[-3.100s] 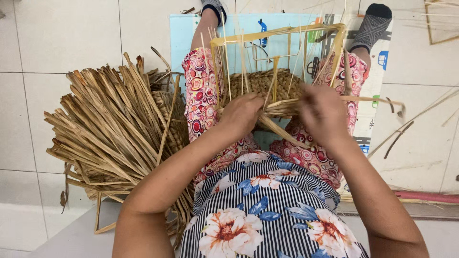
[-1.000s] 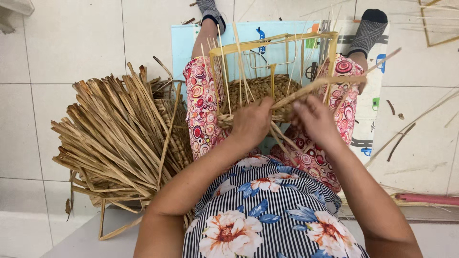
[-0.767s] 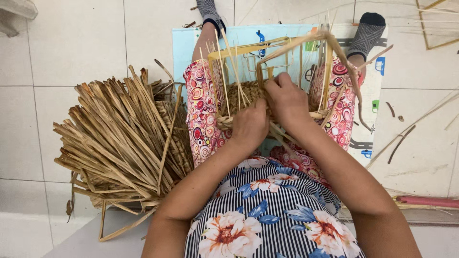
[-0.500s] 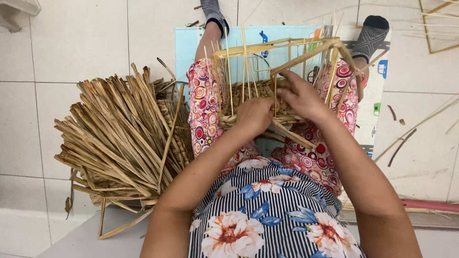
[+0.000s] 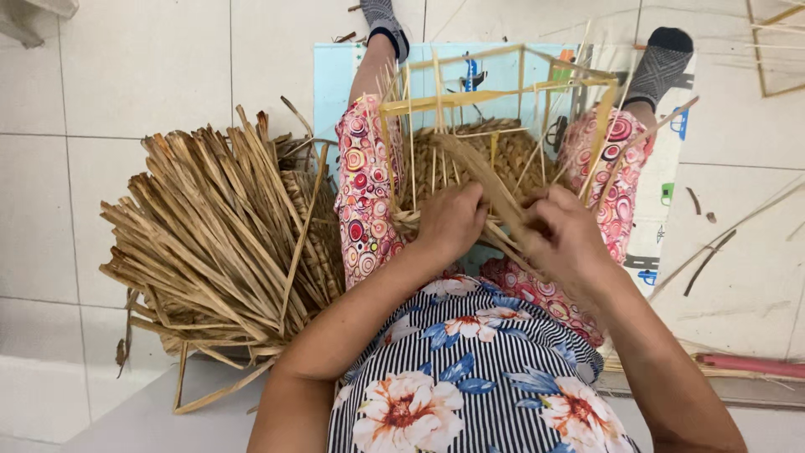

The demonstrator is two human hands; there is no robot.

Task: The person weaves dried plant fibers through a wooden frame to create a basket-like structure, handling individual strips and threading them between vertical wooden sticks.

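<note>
Currently the person is sitting on the tiled floor (image 5: 151, 67) with legs stretched over a pale blue mat (image 5: 335, 75), and the half-woven basket (image 5: 478, 155) is resting between the knees, against the lap. The left hand (image 5: 449, 222) is closing its grip on the woven lower edge of the basket, fingers curled over the near rim. The right hand (image 5: 566, 239) is pinching a flat straw strand (image 5: 486, 180) that is running diagonally up across the weave.

Risks, judged from this frame: the strand is bending sharply near the right hand and could be cracking or splitting if pulled harder, being dry. The thin upright stakes (image 5: 436, 101) are standing loose at the top; a sideways tug could be pushing them out of line or snapping one. If the left hand is easing off, the basket could be tilting and slackening the last rows.

Counts: two hands, both closed on material; one basket in progress; one strand being worked; one large heap of dried straw (image 5: 218, 235) lying to the person's left, touching the left leg; two dark socks (image 5: 381, 17); several stray strands lying on the floor at right. The uprights are too many and too overlapped to count.
</note>
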